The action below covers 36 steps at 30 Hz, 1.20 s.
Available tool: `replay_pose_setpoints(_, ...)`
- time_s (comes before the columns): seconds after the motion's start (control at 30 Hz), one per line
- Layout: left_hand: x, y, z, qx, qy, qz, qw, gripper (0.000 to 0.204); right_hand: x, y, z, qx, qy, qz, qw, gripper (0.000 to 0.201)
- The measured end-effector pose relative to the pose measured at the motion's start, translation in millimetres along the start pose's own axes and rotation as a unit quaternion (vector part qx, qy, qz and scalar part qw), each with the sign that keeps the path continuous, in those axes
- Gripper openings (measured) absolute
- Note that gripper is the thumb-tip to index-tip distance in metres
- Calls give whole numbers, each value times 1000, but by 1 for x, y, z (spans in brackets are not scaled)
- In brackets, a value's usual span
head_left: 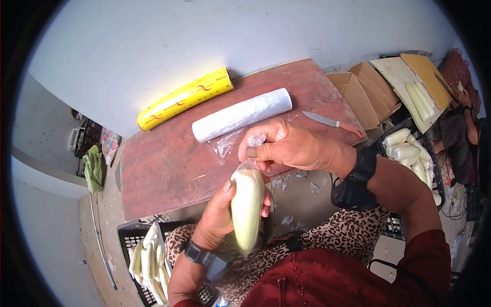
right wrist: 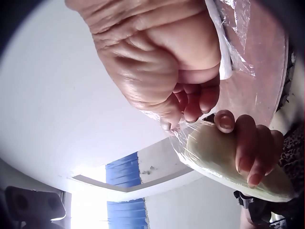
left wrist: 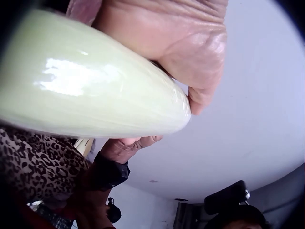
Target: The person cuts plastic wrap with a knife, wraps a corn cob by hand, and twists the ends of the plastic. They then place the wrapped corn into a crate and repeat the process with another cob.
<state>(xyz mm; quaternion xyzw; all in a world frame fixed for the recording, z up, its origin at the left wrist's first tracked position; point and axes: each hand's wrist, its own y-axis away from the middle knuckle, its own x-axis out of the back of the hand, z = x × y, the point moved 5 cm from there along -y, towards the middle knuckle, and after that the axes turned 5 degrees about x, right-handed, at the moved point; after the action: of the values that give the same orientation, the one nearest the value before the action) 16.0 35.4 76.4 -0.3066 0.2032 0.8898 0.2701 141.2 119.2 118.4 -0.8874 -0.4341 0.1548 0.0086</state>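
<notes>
My left hand (head_left: 217, 217) grips a pale green, long tapered vegetable (head_left: 246, 207), its thumb on one side and fingers curled around the other. Clear plastic film covers the vegetable's smooth, shiny surface, as the left wrist view also shows. At the upper end, my right hand (head_left: 291, 146) pinches the gathered film (right wrist: 178, 138) between thumb and fingers. Just beyond the hands, a roll of clear film (head_left: 243, 115) lies on the reddish table (head_left: 169, 169), with a loose piece trailing from it.
A yellow printed roll (head_left: 185, 99) lies at the table's back edge, and a knife (head_left: 332, 123) at its right. Crates of pale vegetables (head_left: 148, 261) stand at both sides. Cardboard boxes (head_left: 365, 94) are at the back right, near another person's arm (head_left: 468, 117).
</notes>
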Motion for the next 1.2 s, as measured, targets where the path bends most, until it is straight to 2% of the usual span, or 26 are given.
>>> replay_pose_setpoints(0.07,0,1,0,-18,23,-5,1000,66,5,-3,5,25,33,27,999,21)
replay_pose_setpoints(0.17,1,-4,3,-20,17,12,1000,62,8,-2,0,20,29,30,999,22)
replay_pose_setpoints(0.27,7,-7,5,-45,-32,25,998,59,11,-2,0,28,38,33,998,23)
replay_pose_setpoints(0.37,6,-4,8,-49,-90,88,991,63,10,-2,-2,29,74,34,996,22)
replay_pose_setpoints(0.67,13,-3,15,-79,-128,125,981,51,11,0,-8,41,203,34,978,18)
replay_pose_setpoints(0.87,3,-4,19,-92,-186,143,968,53,7,2,-10,59,220,33,973,16)
replay_pose_setpoints(0.97,5,-1,16,-19,-213,143,966,52,2,3,-8,54,198,16,979,16)
replay_pose_setpoints(1.2,7,-3,9,-17,-216,129,968,51,-3,5,2,1,194,1,981,15)
